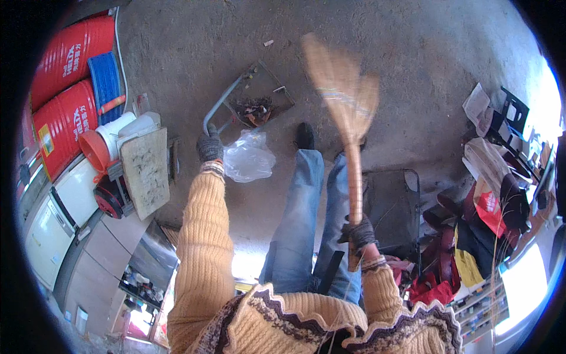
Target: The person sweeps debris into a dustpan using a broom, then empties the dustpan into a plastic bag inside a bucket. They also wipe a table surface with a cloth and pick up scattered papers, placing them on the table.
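Observation:
My left hand (209, 146), in a dark glove, grips the grey metal handle of a long-handled dustpan (259, 97) that rests on the concrete floor with dirt and scraps in it. My right hand (357, 233), also gloved, holds the wooden shaft of a straw broom (345, 88), whose blurred bristle head is raised over the floor to the right of the dustpan. A clear plastic bag (249, 156) lies on the floor just beside my left hand. My jeans-clad legs and a dark shoe (305, 135) stand between the two hands.
Red barrels (65, 82), a blue coil, white buckets and a board (144, 171) crowd the left side. White cabinets line the lower left. A dark wire basket (392, 206) stands by my right leg. Bags, papers and clutter (489, 194) pile along the right.

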Action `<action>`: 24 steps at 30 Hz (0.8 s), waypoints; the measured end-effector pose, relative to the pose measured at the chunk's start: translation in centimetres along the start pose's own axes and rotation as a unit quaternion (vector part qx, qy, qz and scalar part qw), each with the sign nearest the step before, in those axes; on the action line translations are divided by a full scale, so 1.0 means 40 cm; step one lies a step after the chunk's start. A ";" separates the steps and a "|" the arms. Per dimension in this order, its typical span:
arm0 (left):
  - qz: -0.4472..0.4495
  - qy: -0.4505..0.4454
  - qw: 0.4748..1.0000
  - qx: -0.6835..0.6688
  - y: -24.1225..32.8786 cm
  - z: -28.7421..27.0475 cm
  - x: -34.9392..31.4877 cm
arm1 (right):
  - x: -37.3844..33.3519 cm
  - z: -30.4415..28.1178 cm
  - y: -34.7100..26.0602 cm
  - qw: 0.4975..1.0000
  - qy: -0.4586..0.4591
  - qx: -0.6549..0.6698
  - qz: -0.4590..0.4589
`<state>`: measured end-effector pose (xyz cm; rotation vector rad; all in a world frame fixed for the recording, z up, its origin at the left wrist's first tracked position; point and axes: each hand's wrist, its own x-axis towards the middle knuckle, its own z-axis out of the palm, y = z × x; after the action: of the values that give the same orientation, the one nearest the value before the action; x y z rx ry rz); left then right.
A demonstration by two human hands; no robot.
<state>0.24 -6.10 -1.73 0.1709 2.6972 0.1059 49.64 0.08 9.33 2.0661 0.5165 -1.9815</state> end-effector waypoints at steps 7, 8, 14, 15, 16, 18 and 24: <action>0.037 -0.032 0.992 0.113 0.007 -0.023 0.019 | 0.054 -0.229 -0.038 0.983 0.111 0.131 -0.057; 0.045 -0.036 0.991 0.120 0.010 -0.023 0.027 | 0.088 -0.250 -0.034 0.979 0.171 0.056 -0.097; 0.036 0.001 0.994 0.104 0.009 -0.016 0.036 | 0.166 -0.294 0.029 0.958 0.068 0.280 0.005; 0.035 0.000 0.994 0.105 0.012 -0.020 0.034 | 0.178 -0.290 0.030 0.944 0.060 0.323 0.023; 0.040 0.002 0.991 0.127 0.016 -0.024 0.030 | 0.183 -0.287 0.035 0.932 0.025 0.361 0.024; 0.013 -0.013 0.993 0.119 0.027 -0.040 0.018 | 0.201 -0.278 0.035 0.950 0.018 0.304 0.069; 0.155 0.184 0.962 -0.127 0.069 -0.072 -0.113 | 0.200 -0.157 0.061 0.935 0.045 0.349 0.053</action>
<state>3.36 -4.13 3.04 0.5426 2.9640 0.6319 56.55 1.13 1.56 2.5000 -0.3490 -2.2191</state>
